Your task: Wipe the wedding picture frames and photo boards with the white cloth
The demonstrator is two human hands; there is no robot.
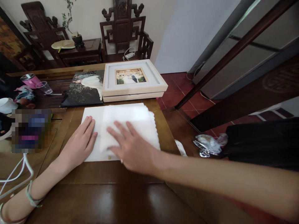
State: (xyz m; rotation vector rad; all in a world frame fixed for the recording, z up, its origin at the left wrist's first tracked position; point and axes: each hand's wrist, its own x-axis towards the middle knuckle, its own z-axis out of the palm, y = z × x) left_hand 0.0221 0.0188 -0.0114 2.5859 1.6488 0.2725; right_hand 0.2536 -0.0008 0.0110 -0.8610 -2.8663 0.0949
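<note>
Here my left hand [80, 140] and right hand [132, 146] lie flat, fingers spread, on a white folded cloth [121, 130] with a scalloped right edge, in the middle of the brown table [105, 193]. My right hand hides part of its near edge. Its long axis runs left to right, before the framed photo [133, 79].

A dark wooden counter [112, 193] fills the lower middle of the frame, its polished surface bare at the bottom. In the centre lies a white cloth [121, 130], both hands flat on it; just above it sits a pale framed photograph [133, 80] with a dark photo print [84, 88] beside it on the left. At the upper left stand a pink tumbler [30, 80] and a clear plastic cup [45, 87], and a white cable [16, 174] trails at the lower left.
</note>
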